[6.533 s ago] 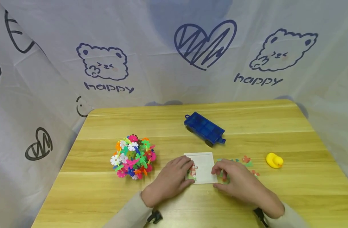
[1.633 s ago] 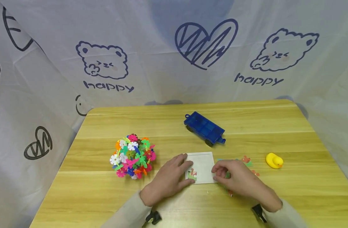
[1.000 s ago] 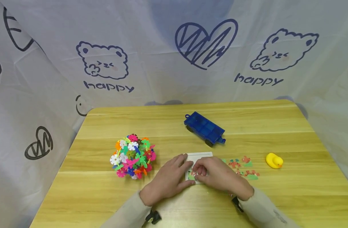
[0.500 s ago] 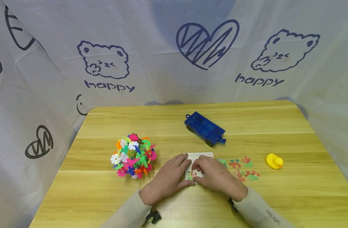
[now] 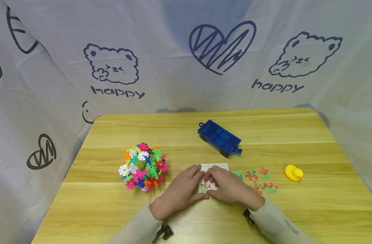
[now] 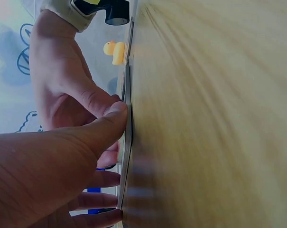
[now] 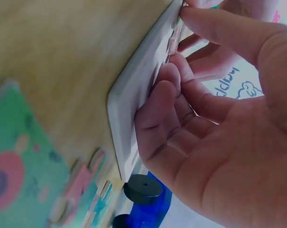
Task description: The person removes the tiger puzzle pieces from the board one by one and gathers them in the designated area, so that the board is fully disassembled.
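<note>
A white puzzle tray (image 5: 214, 165) lies near the table's front middle, with a small green-and-pink patch of puzzle pieces (image 5: 203, 188) in its lower left corner. My left hand (image 5: 182, 186) rests along the tray's left side, fingers fairly straight, thumb at the front edge. My right hand (image 5: 230, 186) is over the tray, its index finger and thumb tips on either side of a puzzle piece in that corner, other fingers curled. In the right wrist view the curled fingers (image 7: 155, 107) lie against the tray's face. Much of the tray is hidden under the hands.
Several loose puzzle pieces (image 5: 269, 187) lie right of the tray. Farther right sits a yellow rubber duck (image 5: 293, 173). A blue toy trailer (image 5: 219, 138) stands behind the tray. Left is a ball of colourful flower-shaped plastic pieces (image 5: 143, 167). A printed curtain (image 5: 170, 67) hangs behind the table.
My right hand has moved left from the loose pieces onto the tray's lower left corner, then stayed there with small finger shifts. The left hand has stayed at the tray's left side.
</note>
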